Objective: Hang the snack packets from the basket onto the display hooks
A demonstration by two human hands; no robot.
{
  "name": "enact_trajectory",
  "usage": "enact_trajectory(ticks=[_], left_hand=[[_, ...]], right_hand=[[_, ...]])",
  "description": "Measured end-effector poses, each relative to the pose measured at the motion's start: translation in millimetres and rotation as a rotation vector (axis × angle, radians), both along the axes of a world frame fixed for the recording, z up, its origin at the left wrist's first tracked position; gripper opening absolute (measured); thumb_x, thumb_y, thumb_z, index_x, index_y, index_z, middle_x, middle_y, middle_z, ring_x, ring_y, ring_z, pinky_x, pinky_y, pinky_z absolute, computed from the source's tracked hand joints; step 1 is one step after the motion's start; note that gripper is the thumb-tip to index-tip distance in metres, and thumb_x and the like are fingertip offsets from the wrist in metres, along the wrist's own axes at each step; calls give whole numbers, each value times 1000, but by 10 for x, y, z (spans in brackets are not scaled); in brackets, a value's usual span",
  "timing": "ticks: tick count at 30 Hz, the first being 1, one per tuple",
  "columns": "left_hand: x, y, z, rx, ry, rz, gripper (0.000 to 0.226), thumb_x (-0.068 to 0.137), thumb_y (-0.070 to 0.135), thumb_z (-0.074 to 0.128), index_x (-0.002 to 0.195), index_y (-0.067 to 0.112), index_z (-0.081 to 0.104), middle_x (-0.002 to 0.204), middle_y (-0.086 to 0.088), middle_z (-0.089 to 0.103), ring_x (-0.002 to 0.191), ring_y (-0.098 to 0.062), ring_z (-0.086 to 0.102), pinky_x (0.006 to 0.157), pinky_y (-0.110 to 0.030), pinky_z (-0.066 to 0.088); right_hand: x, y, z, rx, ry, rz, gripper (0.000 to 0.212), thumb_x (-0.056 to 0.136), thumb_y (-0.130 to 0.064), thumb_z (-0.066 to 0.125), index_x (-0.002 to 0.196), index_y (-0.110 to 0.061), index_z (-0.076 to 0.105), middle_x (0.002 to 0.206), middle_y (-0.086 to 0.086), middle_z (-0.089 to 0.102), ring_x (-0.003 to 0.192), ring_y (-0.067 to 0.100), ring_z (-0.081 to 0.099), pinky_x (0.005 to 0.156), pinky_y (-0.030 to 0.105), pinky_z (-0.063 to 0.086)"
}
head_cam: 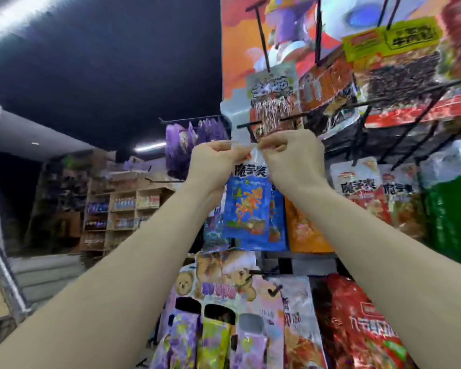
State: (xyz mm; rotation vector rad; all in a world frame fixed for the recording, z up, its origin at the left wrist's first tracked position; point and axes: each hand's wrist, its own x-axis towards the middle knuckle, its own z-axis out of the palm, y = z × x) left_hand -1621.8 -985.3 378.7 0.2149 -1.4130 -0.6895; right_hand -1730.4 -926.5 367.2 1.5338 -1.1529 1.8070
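A blue snack packet [246, 209] with an orange picture hangs between both hands in front of the display rack. My left hand [213, 163] pinches its clear top strip at the left corner. My right hand [290, 155] pinches the same strip at the right corner. A black display hook [248, 125] sticks out just above the packet's top edge, with a red and white packet [273, 102] hanging above it. More blue packets hang directly behind the held one. The basket is out of view.
Hooks with many packets fill the rack: orange [306, 230] and red-white [357, 187] packets to the right, purple packets [186, 145] on a hook at left, bear-print and red bags below. Wooden shelves with bottles [123, 209] stand far left.
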Motion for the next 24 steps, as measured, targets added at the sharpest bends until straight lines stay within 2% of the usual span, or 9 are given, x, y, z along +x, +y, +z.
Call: enact_trajectory(ticks=[4, 7, 8, 13, 16, 18, 20, 22, 24], left_hand=[[75, -99, 46, 61, -133, -176, 11, 87, 9, 67, 77, 6, 69, 62, -4, 69, 55, -18, 63, 63, -34, 55], [70, -145, 35, 62, -193, -235, 13, 88, 13, 68, 81, 3, 70, 72, -8, 70, 62, -22, 64, 73, -42, 55], [63, -156, 27, 53, -192, -246, 13, 88, 13, 68, 83, 1, 70, 74, -9, 70, 63, -22, 64, 72, -41, 56], [68, -191, -18, -29, -186, -281, 13, 88, 8, 66, 77, 2, 66, 62, -5, 64, 45, -9, 57, 45, -19, 47], [74, -187, -9, -29, -187, -313, 10, 89, 8, 65, 80, 3, 68, 55, 1, 65, 41, -5, 55, 43, -17, 47], [76, -195, 20, -17, -208, -288, 10, 88, 8, 66, 80, 3, 70, 61, -1, 66, 46, -8, 58, 48, -20, 52], [53, -246, 26, 16, -221, -227, 11, 87, 7, 66, 85, -4, 69, 63, -6, 63, 47, -11, 58, 50, -22, 52], [-6, -325, -7, 18, -218, -132, 19, 85, 9, 68, 86, -10, 67, 64, -10, 58, 49, -16, 52, 51, -25, 46], [-49, -404, -50, -73, -229, 24, 20, 83, 15, 72, 75, -3, 67, 64, -5, 57, 53, -13, 46, 56, -25, 39]], right_hand=[[44, -11, 37, -37, -25, -62, 18, 89, -12, 61, 96, -16, 78, 92, 2, 74, 82, 17, 66, 74, 30, 55], [70, 23, 19, -38, 29, -149, 18, 90, -13, 61, 99, -16, 77, 96, 1, 74, 87, 16, 66, 80, 32, 56], [78, 39, 9, -39, 47, -179, 18, 90, -13, 61, 99, -16, 77, 97, 1, 74, 89, 16, 67, 81, 31, 55], [91, 87, -20, -25, 97, -292, 21, 91, -12, 58, 99, -16, 77, 95, 2, 74, 86, 16, 67, 76, 28, 54], [116, 112, -22, -19, 127, -330, 21, 92, -12, 58, 101, -14, 76, 97, 3, 74, 88, 17, 67, 78, 26, 53], [124, 111, -14, -5, 137, -368, 21, 91, -12, 57, 100, -14, 77, 96, 4, 75, 88, 18, 67, 79, 27, 53], [115, 92, -14, 30, 153, -428, 23, 89, -10, 57, 96, -14, 78, 94, 6, 75, 89, 24, 67, 79, 30, 54], [93, 54, -36, 100, 165, -485, 23, 89, -11, 56, 97, -15, 78, 95, 8, 74, 89, 27, 66, 75, 28, 52], [75, 3, -71, 173, 186, -532, 21, 92, -16, 57, 100, -17, 76, 99, 7, 73, 91, 28, 65, 74, 30, 51]])
